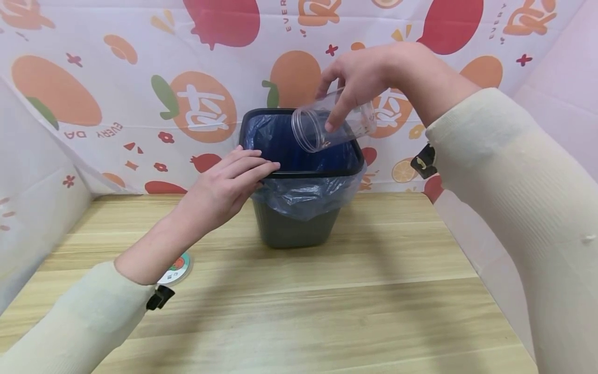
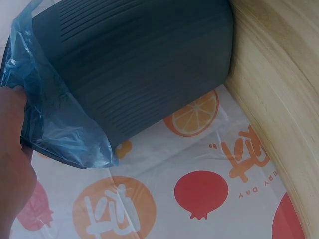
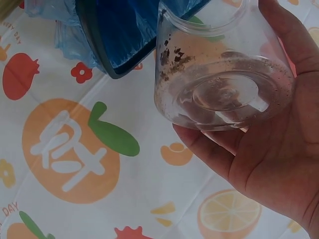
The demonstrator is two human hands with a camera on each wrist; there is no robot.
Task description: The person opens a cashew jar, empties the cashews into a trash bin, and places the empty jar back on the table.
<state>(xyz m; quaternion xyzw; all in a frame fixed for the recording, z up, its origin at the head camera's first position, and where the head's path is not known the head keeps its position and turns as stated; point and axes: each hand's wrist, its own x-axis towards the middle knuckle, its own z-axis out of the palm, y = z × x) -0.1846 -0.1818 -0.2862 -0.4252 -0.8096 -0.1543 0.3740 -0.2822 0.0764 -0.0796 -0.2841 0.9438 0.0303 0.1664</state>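
In the head view a dark trash bin (image 1: 299, 228) stands upright at the back of the table, lined with a translucent blue bag (image 1: 303, 200) folded over its rim. My left hand (image 1: 229, 182) holds the rim at the left front, fingers over the edge. Above the bin's right side, my right hand (image 1: 359, 78) grips a clear plastic jar (image 1: 345, 127), tilted on its side with its threaded mouth toward the bin's opening. Dark specks cling inside the jar (image 3: 224, 94) near its base in the right wrist view.
A round lid (image 1: 176, 270) with a green and white label lies on the wooden table (image 1: 299, 311), partly hidden by the left forearm. A fruit-printed cloth (image 1: 140, 93) hangs close behind the bin, and side panels flank the table.
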